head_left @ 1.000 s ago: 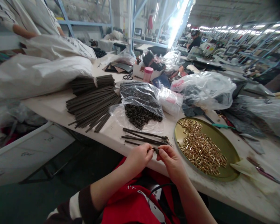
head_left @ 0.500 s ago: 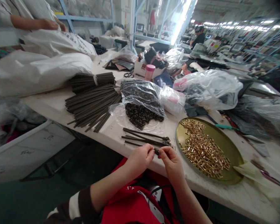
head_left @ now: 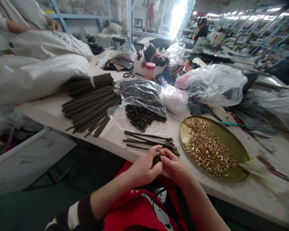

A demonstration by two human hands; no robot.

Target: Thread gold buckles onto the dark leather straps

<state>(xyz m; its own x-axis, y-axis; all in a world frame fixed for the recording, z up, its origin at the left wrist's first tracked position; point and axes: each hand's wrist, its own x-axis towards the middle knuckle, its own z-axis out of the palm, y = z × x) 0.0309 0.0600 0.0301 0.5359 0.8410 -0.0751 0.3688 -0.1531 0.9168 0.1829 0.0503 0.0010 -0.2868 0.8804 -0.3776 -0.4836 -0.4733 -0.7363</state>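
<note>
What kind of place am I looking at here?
Probably a factory workshop for leather or similar small goods: the round tray is heaped with gold buckles, dark strips lie bundled on the table, and rows of benches and machines stretch away under long lights.

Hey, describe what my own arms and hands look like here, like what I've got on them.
Your left arm wears a dark brown sleeve with off-white bands, ending partway down the forearm. No sleeve shows on your right forearm. Your left hand and right hand are ungloved, and no watch or bracelet shows.
</note>
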